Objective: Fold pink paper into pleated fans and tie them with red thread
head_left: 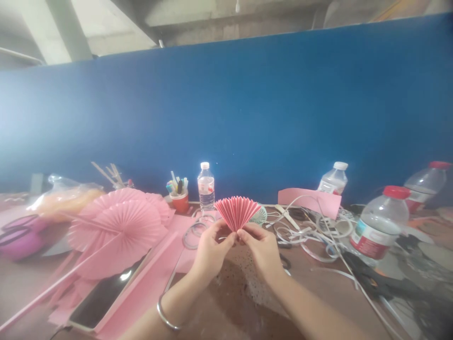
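A small pleated pink paper fan (237, 211) stands upright in the middle of the view, its folds spread at the top and gathered at the bottom. My left hand (214, 245) pinches its lower left side, and my right hand (260, 245) pinches its lower right side. Both thumbs meet close together at the narrow base, which the fingertips partly hide. Larger round pleated pink paper fans (122, 226) lie in a pile to the left of my hands.
A phone (102, 297) lies on pink paper at the left. Behind are a cup of pens (180, 200) and a water bottle (206, 186). White strips (318, 236), a large red-capped bottle (380, 226) and black scissors (382, 281) are at the right. A blue partition (233, 113) stands behind.
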{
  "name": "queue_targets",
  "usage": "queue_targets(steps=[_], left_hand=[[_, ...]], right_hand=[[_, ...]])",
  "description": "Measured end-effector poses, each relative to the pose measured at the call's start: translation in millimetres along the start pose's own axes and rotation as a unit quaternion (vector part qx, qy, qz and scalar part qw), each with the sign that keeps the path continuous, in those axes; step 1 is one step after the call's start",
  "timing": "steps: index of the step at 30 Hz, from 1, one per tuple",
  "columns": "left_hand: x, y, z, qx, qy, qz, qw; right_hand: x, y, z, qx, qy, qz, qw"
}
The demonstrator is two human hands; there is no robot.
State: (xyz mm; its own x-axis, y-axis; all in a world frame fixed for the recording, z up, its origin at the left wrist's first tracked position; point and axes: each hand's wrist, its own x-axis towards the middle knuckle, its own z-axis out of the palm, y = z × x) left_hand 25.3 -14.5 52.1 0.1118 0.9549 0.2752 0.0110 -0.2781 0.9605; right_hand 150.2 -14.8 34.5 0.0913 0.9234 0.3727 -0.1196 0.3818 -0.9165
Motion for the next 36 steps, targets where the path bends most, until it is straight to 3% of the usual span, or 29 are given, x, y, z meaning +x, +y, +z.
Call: queue_targets(steps=[6, 10, 13, 16, 19, 23, 26, 28, 32, 36], left_hand=[[0.3, -7.2, -5.3, 0.069, -0.005, 0.005, 0.998], [-1.5, -12.9, -10.3, 0.174, 0.020, 0.067, 0.982], [-0.1, -14.6, -11.7, 0.238, 0.006, 0.128, 0.963], [3.3, -13.8, -12.4, 0.264, -0.016, 0.150, 0.953], [5.8, -12.5, -13.2, 0.235, -0.039, 0.114, 0.964], [6.2, -16.1, -13.8, 0.130, -0.103, 0.008, 0.986], [5.6, -19.9, -13.5, 0.114, -0.091, -0.029, 0.989], [5.0, -20.0, -12.3, 0.127, -0.087, -0.043, 0.987], [1.9, -16.6, -6.9, 0.103, -0.149, -0.090, 0.979], [-2.7, -17.3, -3.9, 0.109, -0.161, -0.087, 0.977]], right_hand=[[-1.6, -7.9, -0.6, -0.114, -0.023, 0.013, 0.993], [-4.5, -8.1, 0.4, -0.190, -0.053, -0.023, 0.980], [-2.3, -8.6, -2.1, -0.203, -0.016, 0.002, 0.979], [2.8, -9.4, -6.9, -0.168, 0.014, 0.003, 0.986], [7.0, -8.4, -11.0, -0.099, 0.017, 0.012, 0.995], [9.5, -6.6, -13.0, -0.025, -0.010, 0.039, 0.999], [10.9, -7.4, -13.4, 0.004, -0.036, 0.049, 0.998], [12.3, -8.8, -14.9, 0.002, -0.033, 0.051, 0.998], [16.2, -11.5, -21.2, -0.040, -0.018, 0.051, 0.998], [18.9, -13.3, -26.5, -0.061, -0.015, 0.048, 0.997]])
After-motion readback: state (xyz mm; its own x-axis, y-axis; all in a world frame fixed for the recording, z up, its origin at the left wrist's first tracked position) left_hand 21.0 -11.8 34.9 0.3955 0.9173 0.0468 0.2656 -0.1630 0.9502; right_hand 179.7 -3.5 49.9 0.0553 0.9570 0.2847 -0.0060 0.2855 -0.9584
